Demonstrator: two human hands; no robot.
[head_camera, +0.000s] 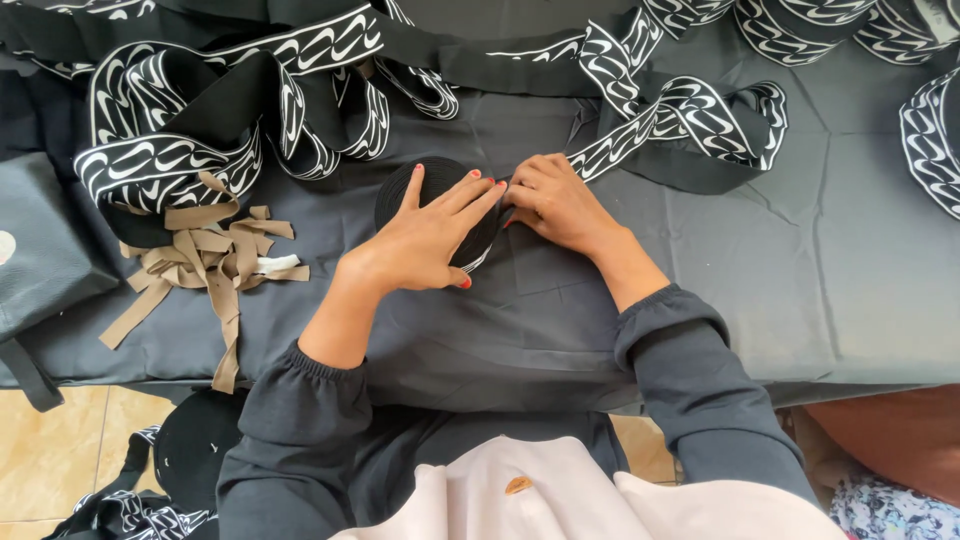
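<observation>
Your counter (850, 300) is draped in dark grey cloth, with long black-and-white patterned elastic band (230, 110) heaped along its far edge. Tan strips (205, 255) lie toward the left edge. Mid-counter sits a black roll (430, 180); your left hand (430, 240) lies spread flat on it, your right hand (555, 200) pinching the band's end just beside it

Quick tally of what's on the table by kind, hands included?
Hands: 2, left hand and right hand
Rolled black band coil: 1
Loose heap of black-and-white patterned band: 1
Pile of tan strips: 1
Dark table cloth: 1
Total: 6
</observation>
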